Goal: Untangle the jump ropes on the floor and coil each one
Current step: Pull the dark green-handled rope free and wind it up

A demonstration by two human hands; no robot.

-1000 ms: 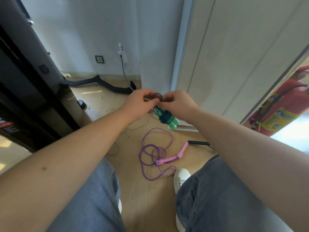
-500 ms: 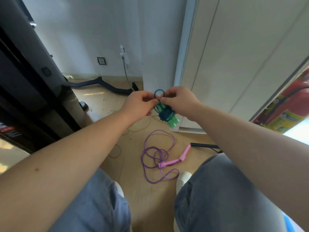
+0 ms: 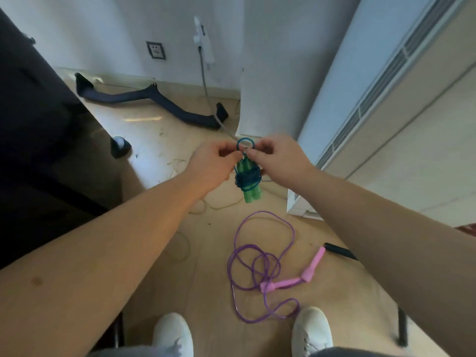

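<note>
My left hand point(image 3: 213, 163) and right hand point(image 3: 279, 158) pinch the loop of the green rope point(image 3: 248, 180); I judge that pulling it snug locks the coil.

— Left side?
— Stretches forward on a bare left forearm point(image 3: 116, 240) from the lower left; pinches the thin teal plastic jump rope point(image 3: 248, 179) between thumb and forefinger of the left hand point(image 3: 213, 161), back of hand up.
— And the right?
— Mirrors that: extends along the bare right forearm point(image 3: 373, 215), pinches the same rope with the curled right hand point(image 3: 278, 157), nearly touching the left.
</note>
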